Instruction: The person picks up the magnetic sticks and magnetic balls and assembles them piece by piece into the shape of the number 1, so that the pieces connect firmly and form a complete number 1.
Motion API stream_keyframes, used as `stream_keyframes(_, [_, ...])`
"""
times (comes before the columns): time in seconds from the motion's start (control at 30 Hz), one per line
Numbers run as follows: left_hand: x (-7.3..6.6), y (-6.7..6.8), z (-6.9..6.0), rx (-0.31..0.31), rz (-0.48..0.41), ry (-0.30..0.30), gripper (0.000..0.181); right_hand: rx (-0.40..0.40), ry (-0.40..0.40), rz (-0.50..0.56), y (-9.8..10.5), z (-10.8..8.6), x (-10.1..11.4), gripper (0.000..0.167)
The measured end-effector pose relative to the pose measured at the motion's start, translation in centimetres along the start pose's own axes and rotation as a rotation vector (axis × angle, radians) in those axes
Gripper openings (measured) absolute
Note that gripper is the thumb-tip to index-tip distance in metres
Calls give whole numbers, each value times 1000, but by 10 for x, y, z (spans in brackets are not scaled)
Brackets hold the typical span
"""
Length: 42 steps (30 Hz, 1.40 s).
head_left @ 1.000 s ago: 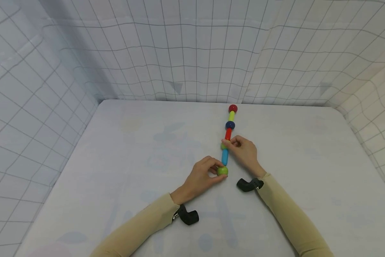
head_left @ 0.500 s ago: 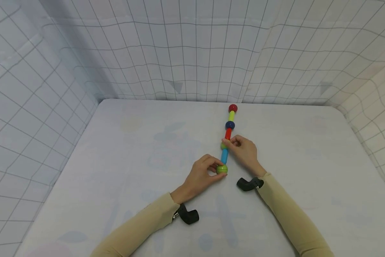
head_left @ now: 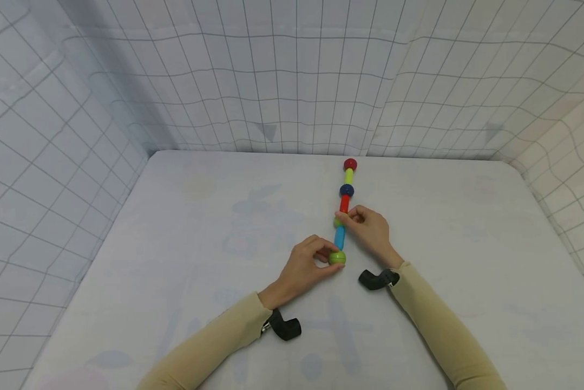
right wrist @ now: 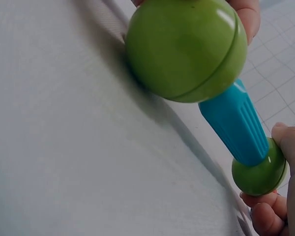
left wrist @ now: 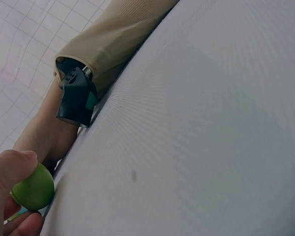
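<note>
A chain of balls and rods lies on the table, running away from me. My left hand pinches the green ball at its near end between thumb and fingers. Joined to that ball is a blue rod. At the rod's other end my right hand pinches a second green ball, partly hidden by the thumb in the head view. Beyond it follow a red rod, a dark blue ball, a yellow-green rod and a red ball at the far end.
The white table has faint printed shapes on its cover. White grid-patterned curtains surround it at the back and sides. Black wrist devices stick out from both sleeves.
The far end of the chain has swung slightly to the left. Both hands keep their hold on the green balls and have barely moved.
</note>
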State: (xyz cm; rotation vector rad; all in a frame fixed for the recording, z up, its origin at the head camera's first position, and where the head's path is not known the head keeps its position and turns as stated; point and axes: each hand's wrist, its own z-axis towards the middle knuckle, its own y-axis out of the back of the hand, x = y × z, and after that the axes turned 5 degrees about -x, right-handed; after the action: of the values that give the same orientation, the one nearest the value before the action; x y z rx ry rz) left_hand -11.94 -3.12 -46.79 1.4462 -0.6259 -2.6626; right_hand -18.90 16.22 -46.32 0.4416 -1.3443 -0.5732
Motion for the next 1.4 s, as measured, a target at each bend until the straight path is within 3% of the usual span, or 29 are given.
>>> stream_keyframes(0.9, [0, 2, -1, -8, 102, 23, 28, 47, 66, -23, -16, 12, 5, 40])
stream_keyframes(1.13, [-1, 5, 0, -18, 97, 33, 28, 61, 110, -11, -16, 17, 7, 37])
stream_keyframes(1.4, [-3, 6, -1, -6, 98, 43, 27, 74, 107, -7, -15, 16, 6, 36])
